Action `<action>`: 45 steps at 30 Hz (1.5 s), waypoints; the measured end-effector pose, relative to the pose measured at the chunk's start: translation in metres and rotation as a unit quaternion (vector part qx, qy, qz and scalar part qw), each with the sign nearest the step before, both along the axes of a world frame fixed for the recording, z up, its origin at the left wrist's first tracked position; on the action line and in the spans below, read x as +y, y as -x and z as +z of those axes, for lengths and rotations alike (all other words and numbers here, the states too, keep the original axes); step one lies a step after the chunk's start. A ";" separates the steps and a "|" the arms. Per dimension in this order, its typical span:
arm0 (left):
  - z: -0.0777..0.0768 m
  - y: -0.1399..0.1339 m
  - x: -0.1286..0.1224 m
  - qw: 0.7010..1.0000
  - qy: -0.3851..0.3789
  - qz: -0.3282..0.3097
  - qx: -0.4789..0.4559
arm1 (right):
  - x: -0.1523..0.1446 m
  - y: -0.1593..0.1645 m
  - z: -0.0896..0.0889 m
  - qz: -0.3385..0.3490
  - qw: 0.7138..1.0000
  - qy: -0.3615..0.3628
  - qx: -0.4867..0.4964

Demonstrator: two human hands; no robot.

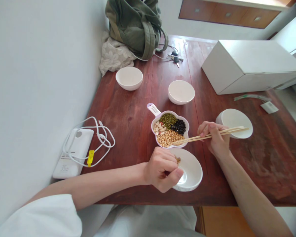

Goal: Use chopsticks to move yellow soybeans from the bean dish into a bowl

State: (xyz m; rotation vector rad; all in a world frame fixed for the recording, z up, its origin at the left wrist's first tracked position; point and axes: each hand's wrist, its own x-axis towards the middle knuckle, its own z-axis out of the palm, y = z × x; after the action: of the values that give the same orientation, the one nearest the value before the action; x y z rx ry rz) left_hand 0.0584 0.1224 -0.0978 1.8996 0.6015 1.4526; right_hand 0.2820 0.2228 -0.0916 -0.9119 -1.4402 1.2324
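My right hand (215,136) is closed around a pair of wooden chopsticks (197,138). Their tips touch the yellow soybeans (171,137) in a flower-shaped divided dish (187,135) with a short handle. Mung beans (168,120), black beans (178,127) and pale peanut pieces (159,128) fill its other compartments. My left hand (164,169) is curled into a fist over the left side of a white bowl (193,171), hiding that part of the rim; what it grips, if anything, is hidden. A few soybeans (178,160) show in this bowl beside my fingers.
White bowls stand at the back left (129,78), behind the dish (181,92) and on the right (236,120). At left lies a power bank (75,153) with a white cable (111,144). Farther back are a green bag (138,28), keys (175,59) and a white box (249,62).
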 end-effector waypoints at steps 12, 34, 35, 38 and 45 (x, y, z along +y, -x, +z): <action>0.003 0.000 0.002 1.000 -0.005 -0.003 0.004 | 0.001 0.007 0.002 -0.005 0.998 0.018 0.055; 0.003 -0.001 0.004 0.997 0.010 -0.036 -0.064 | 0.007 0.008 0.005 -0.068 0.995 -0.034 0.068; 0.003 -0.001 0.004 0.997 0.010 -0.036 -0.065 | 0.006 0.008 0.006 -0.063 0.996 -0.038 0.050; 0.003 -0.001 0.004 0.997 0.008 -0.037 -0.065 | 0.002 0.010 0.008 -0.046 0.998 -0.040 0.003; 0.003 -0.001 0.003 0.997 0.012 -0.043 -0.062 | 0.000 0.010 0.007 -0.019 0.999 -0.034 0.004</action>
State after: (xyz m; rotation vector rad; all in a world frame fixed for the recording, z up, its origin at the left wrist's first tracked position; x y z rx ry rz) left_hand 0.0591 0.1255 -0.0948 1.7807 0.4710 1.4886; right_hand 0.2717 0.2233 -0.0842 -0.8823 -1.4434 1.1512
